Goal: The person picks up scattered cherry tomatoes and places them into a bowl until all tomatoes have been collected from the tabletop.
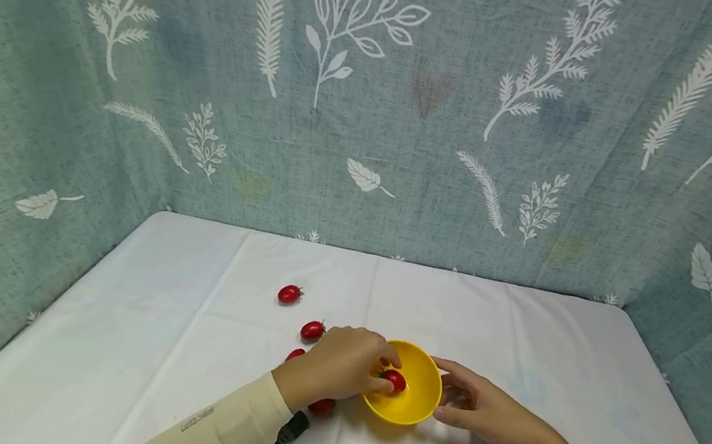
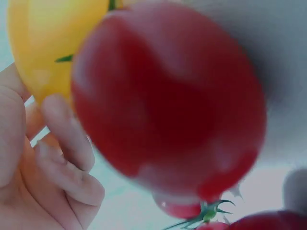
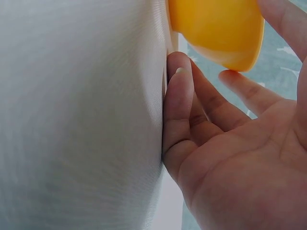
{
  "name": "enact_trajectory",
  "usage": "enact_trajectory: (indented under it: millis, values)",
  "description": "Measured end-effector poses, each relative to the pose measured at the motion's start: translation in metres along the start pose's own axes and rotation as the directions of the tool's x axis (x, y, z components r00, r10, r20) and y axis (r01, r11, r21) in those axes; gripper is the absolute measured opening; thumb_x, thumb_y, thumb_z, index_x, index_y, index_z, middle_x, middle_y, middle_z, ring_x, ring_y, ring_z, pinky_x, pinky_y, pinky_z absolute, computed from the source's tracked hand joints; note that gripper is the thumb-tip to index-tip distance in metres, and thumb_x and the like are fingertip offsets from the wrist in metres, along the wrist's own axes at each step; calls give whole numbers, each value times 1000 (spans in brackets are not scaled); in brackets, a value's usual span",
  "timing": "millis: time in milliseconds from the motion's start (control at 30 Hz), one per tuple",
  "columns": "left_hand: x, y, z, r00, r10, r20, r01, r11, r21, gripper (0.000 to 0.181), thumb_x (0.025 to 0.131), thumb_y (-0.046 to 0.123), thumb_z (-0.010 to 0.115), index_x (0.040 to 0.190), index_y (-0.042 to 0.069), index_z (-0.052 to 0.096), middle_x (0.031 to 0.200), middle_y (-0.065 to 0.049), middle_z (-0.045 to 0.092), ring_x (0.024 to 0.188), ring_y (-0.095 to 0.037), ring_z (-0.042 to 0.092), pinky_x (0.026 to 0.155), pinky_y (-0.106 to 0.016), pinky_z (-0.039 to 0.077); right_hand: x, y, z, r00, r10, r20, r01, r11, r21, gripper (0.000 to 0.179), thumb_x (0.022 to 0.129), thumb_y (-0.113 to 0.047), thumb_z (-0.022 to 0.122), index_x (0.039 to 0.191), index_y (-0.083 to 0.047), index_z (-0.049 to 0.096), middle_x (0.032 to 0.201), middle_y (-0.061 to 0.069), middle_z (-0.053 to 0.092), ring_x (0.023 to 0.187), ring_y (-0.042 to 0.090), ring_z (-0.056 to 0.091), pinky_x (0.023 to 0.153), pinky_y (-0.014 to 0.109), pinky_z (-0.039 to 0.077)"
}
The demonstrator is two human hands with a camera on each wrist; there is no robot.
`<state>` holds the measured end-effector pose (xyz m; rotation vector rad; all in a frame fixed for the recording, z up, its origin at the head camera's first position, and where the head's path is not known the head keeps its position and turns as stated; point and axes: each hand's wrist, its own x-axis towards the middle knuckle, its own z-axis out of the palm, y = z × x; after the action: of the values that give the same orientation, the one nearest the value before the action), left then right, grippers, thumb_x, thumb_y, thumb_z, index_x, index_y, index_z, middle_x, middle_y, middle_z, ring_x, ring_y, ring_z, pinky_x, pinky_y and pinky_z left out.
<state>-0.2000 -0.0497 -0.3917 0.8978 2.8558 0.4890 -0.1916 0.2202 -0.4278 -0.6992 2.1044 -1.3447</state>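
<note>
My left hand reaches over the left rim of a yellow bowl. Its thumb and index finger pinch a red cherry tomato inside the bowl. Loosely curled fingers of that hand show below the bowl in the left wrist view. On the bowl's other side, my right hand holds the wall, thumb at the near right and index finger farther back. The right wrist view shows its other fingers down against the white tablecloth, under the bowl's side.
Two cherry tomatoes lie left of the bowl toward the back. More sit around the left forearm, one partly hidden tomato beside the dark wrist strap. A leaf-patterned curtain surrounds the white-covered table.
</note>
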Motion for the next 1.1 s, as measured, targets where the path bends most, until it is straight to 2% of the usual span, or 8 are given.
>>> enact_trajectory:
  millis: [233,400,600,800,900,1100]
  values:
    - [-14,-8,-15,997,29,-77,-33,998,-44,34,89,42,74,118,24,73,106,10,71,86,-8,63,71,-24,49,1,2,1,1000,5,5,-5,1000,16,66,99,-21,64,156,-16,32,134,15,58,112,25,60,91,24,51]
    - [-27,-20,-27,988,24,-155,-34,998,-60,31,90,37,75,117,22,72,103,7,72,74,-9,58,64,-21,47,2,2,1,1000,6,-9,-6,1000,-6,66,98,-22,65,155,-17,33,133,13,58,111,24,60,90,25,51]
    - [-36,-43,-37,970,-60,-236,57,998,-18,28,89,35,76,115,26,73,101,9,71,68,-5,54,59,-18,46,2,2,0,999,24,-22,-24,1000,-16,68,97,-25,67,155,-17,34,131,13,59,109,24,60,88,25,51]
    - [-38,-76,-42,954,-150,-261,162,987,25,30,87,30,78,115,23,73,107,3,71,74,-10,61,63,-26,50,1,2,1,999,27,-17,-27,1000,-2,68,96,-24,67,156,-17,33,134,13,58,111,24,60,90,25,51]
    - [-39,-90,-43,950,-171,-261,191,980,52,31,87,30,78,116,21,73,108,1,71,78,-12,63,63,-28,51,1,2,1,1000,24,-16,-24,1000,-4,68,97,-24,67,156,-17,33,134,13,58,111,24,60,89,25,51]
    - [-37,-112,-43,947,-184,-265,218,970,105,34,87,29,78,118,18,72,110,-4,69,70,-12,57,60,-31,50,1,1,1,1000,29,-11,-29,1000,2,67,98,-24,66,156,-17,33,133,13,58,112,24,59,90,25,50]
